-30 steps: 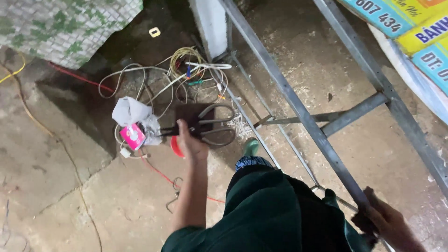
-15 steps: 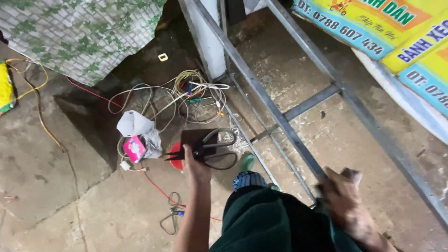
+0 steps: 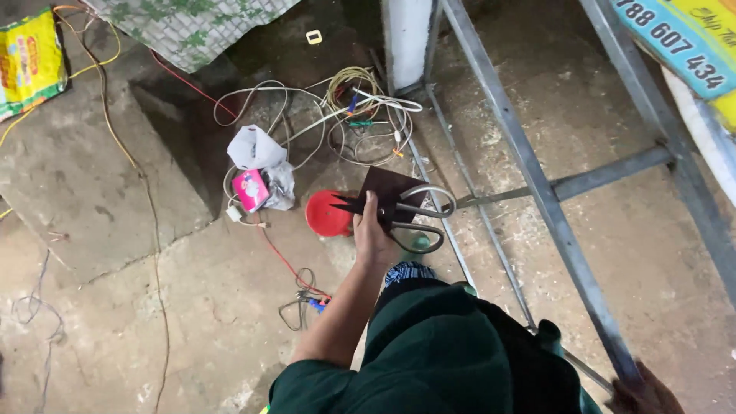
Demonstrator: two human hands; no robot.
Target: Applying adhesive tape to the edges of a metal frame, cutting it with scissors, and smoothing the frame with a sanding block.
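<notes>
Far to the left of your left hand, a yellow bag (image 3: 29, 61) lies on the concrete floor (image 3: 115, 307), with a yellow wire (image 3: 123, 146) trailing past it.

Nearer, up and left of that hand: a crumpled white plastic bag (image 3: 257, 149) with a small pink packet (image 3: 251, 189) touching its lower edge. A red wire (image 3: 280, 257) runs down the floor from there to a small tangle of wire (image 3: 301, 303) beside your forearm.

Just left of your left hand, a red round lid (image 3: 326, 215) sits on the floor. The blade tips of the scissors point over it.

Your left hand (image 3: 372, 234) is closed on a pair of large scissors (image 3: 402, 215) together with a dark brown flat piece (image 3: 389, 188). The fingers wrap the scissors near the pivot; the handle loops stick out to the right. The dark piece sits above your knuckles, against the scissors.

Above this hand, a loose coil of white and coloured cables (image 3: 360, 107) lies at the foot of a white post (image 3: 408, 31).

To the right, a grey metal frame (image 3: 537, 192) slants down toward your right hand (image 3: 644, 391), which is at the bottom edge, mostly cut off. It sits at the frame's lower end; whether it grips is not discernible.
</notes>
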